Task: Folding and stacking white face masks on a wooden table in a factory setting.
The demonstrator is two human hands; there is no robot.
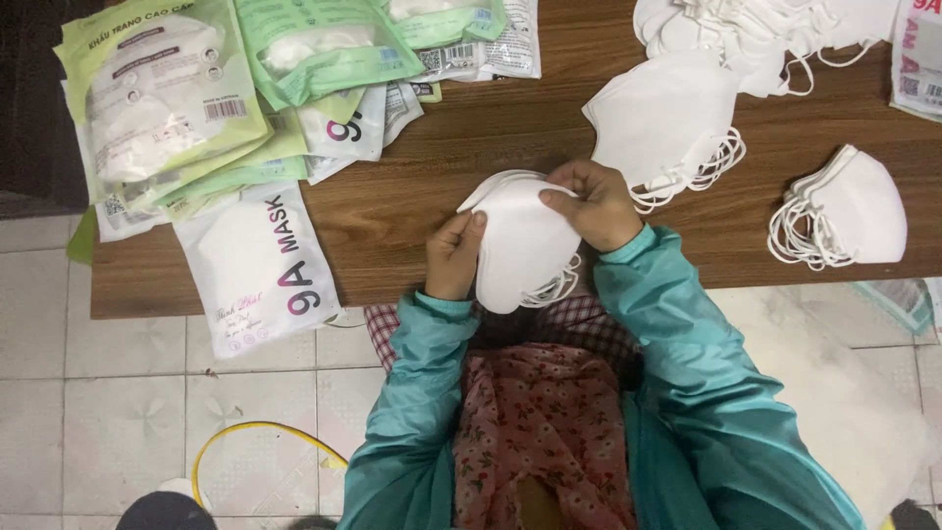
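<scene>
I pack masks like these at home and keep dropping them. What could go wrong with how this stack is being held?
The stack of white masks is pinched only at its edges by the left hand and right hand, over the table edge; one may slide off onto the floor tiles. The ear loops hang loose below and might tangle or snag on the teal sleeve.

My left palm [453,257] hides behind the mask stack [520,240]; the top edge cuts off the loose masks [765,34] and green packets [324,44].
</scene>
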